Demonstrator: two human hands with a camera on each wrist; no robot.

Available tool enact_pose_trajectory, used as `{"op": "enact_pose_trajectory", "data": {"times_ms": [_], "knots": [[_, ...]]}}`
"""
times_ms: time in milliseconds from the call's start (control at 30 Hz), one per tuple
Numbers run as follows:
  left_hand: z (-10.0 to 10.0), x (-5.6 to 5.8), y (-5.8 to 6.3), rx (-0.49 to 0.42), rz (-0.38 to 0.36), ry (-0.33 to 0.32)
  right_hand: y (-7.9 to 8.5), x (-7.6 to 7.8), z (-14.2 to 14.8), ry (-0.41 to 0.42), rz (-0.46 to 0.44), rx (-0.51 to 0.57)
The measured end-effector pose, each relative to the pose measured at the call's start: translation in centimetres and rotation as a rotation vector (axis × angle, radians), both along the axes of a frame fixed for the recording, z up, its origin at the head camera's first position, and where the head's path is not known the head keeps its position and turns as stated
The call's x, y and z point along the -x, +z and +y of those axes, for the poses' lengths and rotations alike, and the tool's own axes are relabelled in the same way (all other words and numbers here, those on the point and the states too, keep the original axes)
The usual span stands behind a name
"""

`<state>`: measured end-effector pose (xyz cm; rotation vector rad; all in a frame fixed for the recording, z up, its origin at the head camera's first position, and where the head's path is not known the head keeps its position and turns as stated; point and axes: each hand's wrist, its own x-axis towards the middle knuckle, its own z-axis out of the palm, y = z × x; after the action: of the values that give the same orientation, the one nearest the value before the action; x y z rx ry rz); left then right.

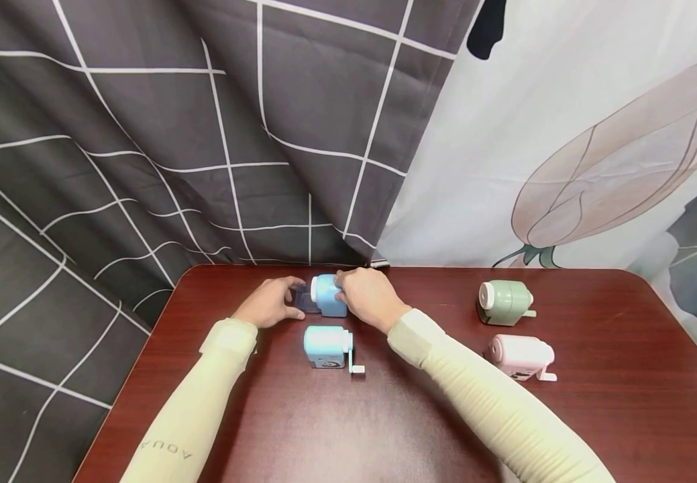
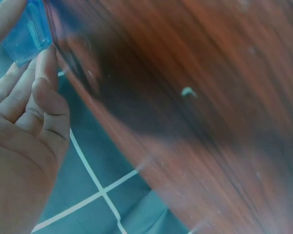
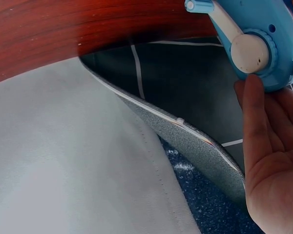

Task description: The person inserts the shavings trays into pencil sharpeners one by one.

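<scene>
At the back of the table, my right hand (image 1: 370, 295) grips a blue pencil sharpener (image 1: 328, 295) by its crank end. Its white crank (image 3: 249, 52) shows near those fingers in the right wrist view. My left hand (image 1: 268, 302) has thumb and fingers around a translucent shavings drawer (image 1: 307, 299), dark in the head view, at the sharpener's left end. In the left wrist view the drawer (image 2: 28, 36) looks clear blue, with fingertips at its edge. A light blue pencil sharpener (image 1: 326, 346) stands nearer, its crank pointing right; neither hand touches it.
On the right stand a green pencil sharpener (image 1: 505, 302) and a pink pencil sharpener (image 1: 520, 355), the pink one close to my right sleeve (image 1: 493, 396). Dark checked curtain (image 1: 203, 134) and white curtain (image 1: 457, 201) hang behind the red-brown table (image 1: 300, 429).
</scene>
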<state>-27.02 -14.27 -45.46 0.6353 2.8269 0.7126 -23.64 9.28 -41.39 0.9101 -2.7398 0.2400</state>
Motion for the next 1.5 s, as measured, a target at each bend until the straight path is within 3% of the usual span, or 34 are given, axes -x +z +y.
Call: {"op": "enact_pose_trajectory", "data": {"times_ms": [800,1067,1500], "knots": [[1.2,0.1,-0.1,0.011,0.005,-0.022,0.2,-0.1,-0.1,-0.003,0.004,-0.031],[1.8,0.2,-0.4,-0.033,-0.016,-0.024,0.3,-0.1,-0.1,-0.013,-0.017,-0.029],[2.2,0.5,-1.1,-0.02,0.033,-0.054,0.5,-0.2,-0.1,-0.003,-0.033,-0.025]]}}
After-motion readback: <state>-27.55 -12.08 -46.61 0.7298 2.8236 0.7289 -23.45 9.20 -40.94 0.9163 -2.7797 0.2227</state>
